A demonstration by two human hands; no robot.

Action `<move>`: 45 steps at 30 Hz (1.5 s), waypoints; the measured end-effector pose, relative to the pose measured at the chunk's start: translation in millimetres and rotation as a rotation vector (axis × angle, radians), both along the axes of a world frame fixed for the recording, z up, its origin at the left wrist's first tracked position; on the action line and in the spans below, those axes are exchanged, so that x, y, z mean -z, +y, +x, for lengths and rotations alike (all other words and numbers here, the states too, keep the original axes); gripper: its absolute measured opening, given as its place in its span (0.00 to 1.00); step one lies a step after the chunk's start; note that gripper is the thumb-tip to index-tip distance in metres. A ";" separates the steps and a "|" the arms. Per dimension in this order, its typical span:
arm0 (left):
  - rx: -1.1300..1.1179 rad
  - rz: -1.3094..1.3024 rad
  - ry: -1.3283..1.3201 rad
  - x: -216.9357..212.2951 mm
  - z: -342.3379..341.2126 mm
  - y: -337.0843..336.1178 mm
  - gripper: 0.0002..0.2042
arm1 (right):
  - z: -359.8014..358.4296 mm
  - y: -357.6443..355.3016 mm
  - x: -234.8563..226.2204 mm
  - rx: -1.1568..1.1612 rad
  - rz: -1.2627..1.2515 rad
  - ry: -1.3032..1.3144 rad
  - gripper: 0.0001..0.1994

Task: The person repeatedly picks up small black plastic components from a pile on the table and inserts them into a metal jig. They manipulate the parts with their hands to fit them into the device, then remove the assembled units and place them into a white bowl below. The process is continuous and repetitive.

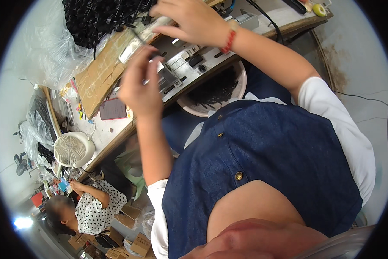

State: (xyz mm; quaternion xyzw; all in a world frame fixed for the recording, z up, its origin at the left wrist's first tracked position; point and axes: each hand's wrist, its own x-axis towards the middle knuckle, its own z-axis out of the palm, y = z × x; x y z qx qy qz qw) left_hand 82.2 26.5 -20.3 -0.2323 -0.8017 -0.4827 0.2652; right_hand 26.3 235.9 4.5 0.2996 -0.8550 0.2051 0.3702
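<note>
My left hand [143, 88], smeared by motion, is closed on a thin black rod-like part [138, 37] with a darker, thicker end at the fingertips. My right hand [194, 21], a red beaded bracelet at its wrist, is held above the bench with thumb and fingers apart and nothing visible between them. Its fingertips are close to a big heap of black parts [99, 21] on the bench's far side. Below both hands lies a metal fixture [170, 77] with blocks and bolts, along the bench's near edge.
A pink basket [242, 82] of black pieces sits below the bench edge, by my lap. Cardboard [101, 80] and clear plastic sheeting [43, 60] lie around the heap. To the left are a phone [113, 108], a white fan [74, 149] and a seated co-worker [92, 211].
</note>
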 end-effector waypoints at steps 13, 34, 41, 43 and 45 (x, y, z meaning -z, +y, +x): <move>0.004 -0.231 -0.071 67.5 42.1 49.5 0.12 | -6.2 17.0 -48.7 -0.421 -0.673 -0.690 0.09; -0.352 -0.688 -0.142 -55.6 -133.1 49.0 0.11 | 94.0 22.0 78.1 -0.161 0.110 -0.276 0.10; -0.431 -0.801 -0.070 -47.7 -140.6 45.8 0.24 | 89.6 23.8 78.2 -0.140 0.164 -0.183 0.09; -0.383 -0.696 -0.145 -52.0 -127.7 44.2 0.20 | 89.9 24.4 76.9 -0.132 0.179 -0.193 0.09; -0.342 -0.518 -0.176 -56.3 -109.7 42.1 0.10 | 89.2 24.5 71.0 -0.138 0.202 -0.215 0.09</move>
